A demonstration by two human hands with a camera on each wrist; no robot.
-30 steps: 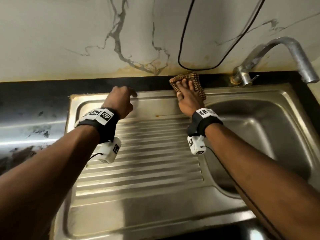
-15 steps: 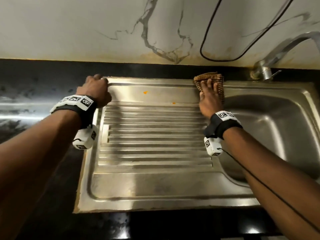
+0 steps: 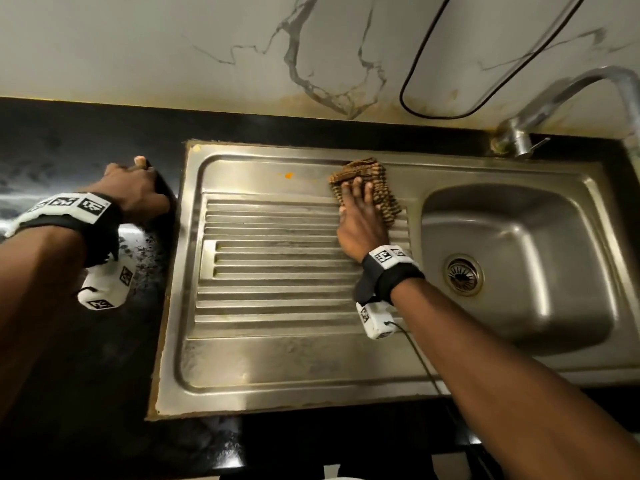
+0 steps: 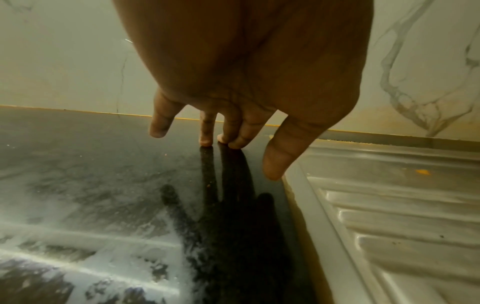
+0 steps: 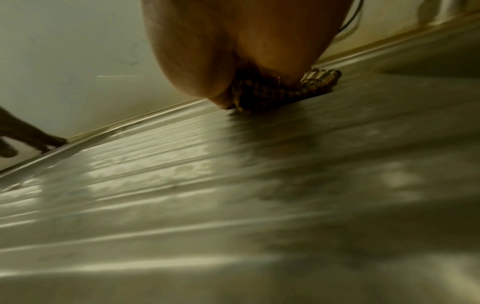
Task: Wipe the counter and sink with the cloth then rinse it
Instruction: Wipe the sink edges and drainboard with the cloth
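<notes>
A brown woven cloth [image 3: 375, 183] lies on the steel drainboard [image 3: 277, 355], at its far right corner beside the sink bowl [image 3: 540, 306]. My right hand [image 3: 358, 216] lies flat on the cloth [image 5: 315, 81] with straight fingers and presses it down. My left hand [image 3: 138, 188] rests on the black counter [image 3: 69, 341] just left of the sink unit. In the left wrist view its fingertips [image 4: 206, 142] touch the glossy counter [image 4: 91, 185] with the fingers spread and nothing in them. An orange speck [image 3: 288, 175] sits on the steel left of the cloth.
A curved steel tap [image 3: 540, 109] stands at the back right over the bowl, whose drain [image 3: 463, 274] is open. A black cable [image 3: 433, 112] loops down the marble wall behind. Pale smears streak the counter's left part [image 4: 78, 246].
My left hand has slid off the sink's left rim onto the black counter. My right hand has drawn the cloth a little toward me from the back edge, onto the ridges.
</notes>
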